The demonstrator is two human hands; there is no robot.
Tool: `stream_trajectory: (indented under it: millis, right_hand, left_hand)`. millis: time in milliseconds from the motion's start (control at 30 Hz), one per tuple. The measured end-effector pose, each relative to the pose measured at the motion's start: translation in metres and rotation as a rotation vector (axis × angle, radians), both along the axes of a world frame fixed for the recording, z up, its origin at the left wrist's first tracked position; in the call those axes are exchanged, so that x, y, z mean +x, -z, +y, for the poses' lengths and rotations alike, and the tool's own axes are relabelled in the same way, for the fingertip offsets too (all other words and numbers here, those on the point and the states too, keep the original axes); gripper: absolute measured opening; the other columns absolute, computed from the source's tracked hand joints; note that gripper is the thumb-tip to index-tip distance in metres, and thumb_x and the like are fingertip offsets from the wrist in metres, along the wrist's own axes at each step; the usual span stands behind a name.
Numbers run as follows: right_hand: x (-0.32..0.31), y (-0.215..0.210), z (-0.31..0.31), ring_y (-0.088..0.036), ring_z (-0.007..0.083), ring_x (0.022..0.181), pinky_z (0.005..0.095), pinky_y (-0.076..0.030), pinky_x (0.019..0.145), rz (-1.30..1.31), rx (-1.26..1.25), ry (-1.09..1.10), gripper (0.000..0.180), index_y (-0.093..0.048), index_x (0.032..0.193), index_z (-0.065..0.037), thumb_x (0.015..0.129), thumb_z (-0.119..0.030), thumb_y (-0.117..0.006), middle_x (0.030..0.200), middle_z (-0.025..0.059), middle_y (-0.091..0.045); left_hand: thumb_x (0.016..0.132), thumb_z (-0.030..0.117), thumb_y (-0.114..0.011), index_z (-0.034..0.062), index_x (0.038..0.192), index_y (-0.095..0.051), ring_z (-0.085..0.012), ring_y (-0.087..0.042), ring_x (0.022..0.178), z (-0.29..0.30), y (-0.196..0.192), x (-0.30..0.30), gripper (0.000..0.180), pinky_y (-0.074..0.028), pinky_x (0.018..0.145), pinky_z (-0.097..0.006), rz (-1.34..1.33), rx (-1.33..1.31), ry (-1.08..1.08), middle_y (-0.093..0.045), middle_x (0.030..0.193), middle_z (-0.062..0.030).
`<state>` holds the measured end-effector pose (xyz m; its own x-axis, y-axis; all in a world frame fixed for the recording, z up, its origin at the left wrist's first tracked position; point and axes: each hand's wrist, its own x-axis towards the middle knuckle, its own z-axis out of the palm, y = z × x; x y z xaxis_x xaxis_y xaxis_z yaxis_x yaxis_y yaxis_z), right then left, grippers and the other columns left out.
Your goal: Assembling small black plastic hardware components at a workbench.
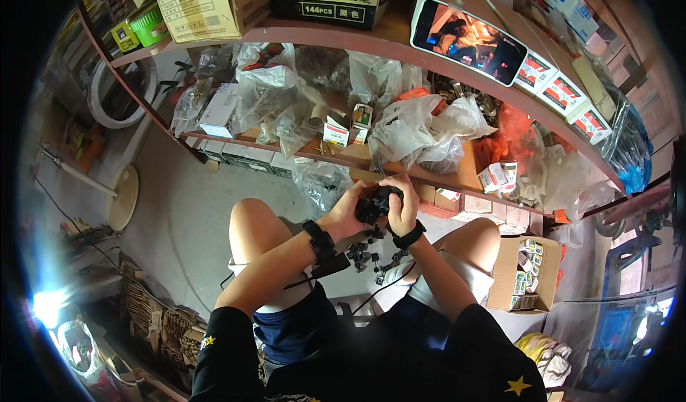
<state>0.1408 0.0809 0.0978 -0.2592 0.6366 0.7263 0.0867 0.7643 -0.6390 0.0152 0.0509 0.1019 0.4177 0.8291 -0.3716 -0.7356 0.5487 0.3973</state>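
Observation:
Both hands meet in front of my knees around a small black part (373, 206). My left hand (350, 212) cups it from the left and my right hand (401, 203) closes over it from the right. Each wrist wears a black band. On the floor just below the hands lie several small black parts (368, 255). A clear plastic bag (321, 182) with dark pieces sits just left of the hands.
A low wooden shelf (468, 177) holds plastic bags and small boxes. A phone (468, 41) with a lit screen leans on the upper shelf. An open cardboard box (527, 273) of small packets stands by my right knee. Baskets sit at lower left.

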Motion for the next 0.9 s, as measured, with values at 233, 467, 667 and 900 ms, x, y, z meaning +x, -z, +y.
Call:
stream_trajectory:
  millis: [233, 467, 667, 900]
  right_hand:
    - [-0.009, -0.006, -0.003, -0.049, 0.0266, 0.072, 0.0301, -0.039, 0.067, -0.071, 0.066, 0.077, 0.011, -0.049, 0.08, 0.0, 0.075, -0.006, -0.042, 0.078, 0.0134, -0.05]
    - [-0.012, -0.011, -0.009, -0.048, 0.0166, 0.071, 0.0256, -0.037, 0.067, 0.196, -0.378, -0.035, 0.02, -0.048, 0.077, 0.002, 0.081, -0.012, -0.035, 0.075, 0.009, -0.051]
    - [0.022, -0.065, 0.035, -0.043, 0.0149, 0.075, 0.0264, -0.037, 0.069, 0.62, -0.207, 0.17, 0.013, -0.038, 0.078, -0.001, 0.082, -0.012, -0.035, 0.08, 0.0094, -0.046]
    - [0.077, -0.172, 0.062, -0.036, 0.0219, 0.087, 0.0307, -0.023, 0.082, -0.403, 0.506, 0.683, 0.008, -0.048, 0.066, -0.003, 0.07, -0.009, -0.046, 0.116, 0.0089, -0.043]
  left_hand:
    - [0.077, 0.031, -0.041, 0.0112, 0.09, -0.05, -0.018, -0.052, 0.081, -0.001, -0.001, -0.008, 0.025, -0.043, 0.072, -0.037, -0.079, -0.062, -0.027, -0.053, 0.087, -0.0042]
    - [0.077, 0.021, -0.04, 0.0086, 0.092, -0.049, -0.0192, -0.052, 0.084, -0.002, -0.006, -0.008, 0.021, -0.045, 0.07, -0.034, -0.014, -0.029, -0.036, -0.053, 0.089, -0.0071]
    - [0.076, 0.015, -0.04, 0.0076, 0.102, -0.046, -0.0191, -0.05, 0.088, -0.001, -0.007, -0.018, 0.027, -0.047, 0.069, -0.034, -0.115, 0.05, -0.049, -0.051, 0.096, -0.0073]
    - [0.076, 0.015, -0.04, 0.0067, 0.107, -0.044, -0.0177, -0.05, 0.086, 0.01, -0.011, -0.014, 0.033, -0.046, 0.07, -0.033, -0.201, 0.116, -0.023, -0.051, 0.096, -0.0063]
